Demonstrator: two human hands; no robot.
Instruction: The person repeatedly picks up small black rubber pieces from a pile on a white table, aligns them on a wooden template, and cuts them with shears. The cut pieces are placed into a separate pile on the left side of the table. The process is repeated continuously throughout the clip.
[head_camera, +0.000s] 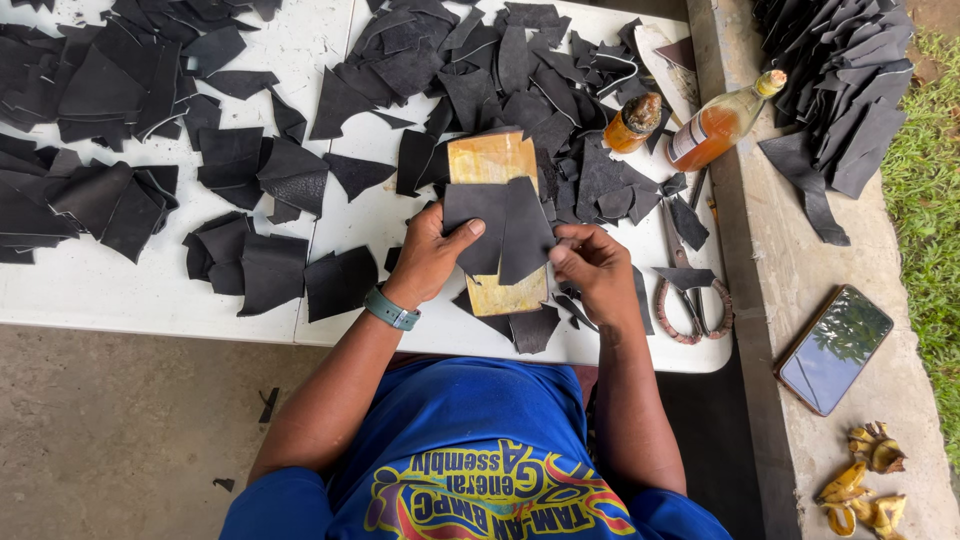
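On the desk (120, 290), mid-front: black scraps (500, 230) overlap on a tan board (492, 160).
Left hand (430, 255): thumb pinning a scrap.
Right hand (595, 270): pinching its right edge.
Handling: likely light, limp, grippy; hold by edges.
Nearby: scissors (690, 300).

View: I have one camera only, worn on the head.
Direction: I look steeply down past the chest onto the white bench (120, 290).
Distance: near; both forearms fill centre frame.
Overlap: nothing shared, single view.
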